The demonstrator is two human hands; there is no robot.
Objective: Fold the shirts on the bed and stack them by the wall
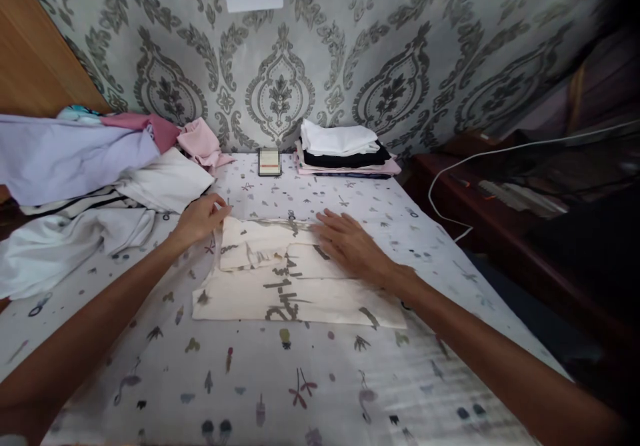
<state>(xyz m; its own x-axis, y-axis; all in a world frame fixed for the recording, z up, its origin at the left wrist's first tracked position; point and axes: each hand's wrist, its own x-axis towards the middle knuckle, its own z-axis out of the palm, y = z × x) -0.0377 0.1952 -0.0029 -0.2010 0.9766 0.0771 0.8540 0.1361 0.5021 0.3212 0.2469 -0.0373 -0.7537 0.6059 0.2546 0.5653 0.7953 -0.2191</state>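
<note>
A cream shirt (240,299) with dark lettering and marks lies partly folded on the patterned bedsheet (220,373), one section turned over its upper left part. At that far left corner, my left hand (203,221) has its thumb and fingers curled together on the fabric's edge. My right hand (353,246) rests palm down across the upper right of the shirt, fingers stretched out and slightly blurred. It hides part of the cloth beneath.
Loose clothes (165,179) in lilac, pink and white are heaped at the left. Against the patterned wall stand a small framed box (270,163) and a stack of folded clothes (343,149). A white cable (435,186) hangs over dark furniture (440,166) beyond the bed's right edge.
</note>
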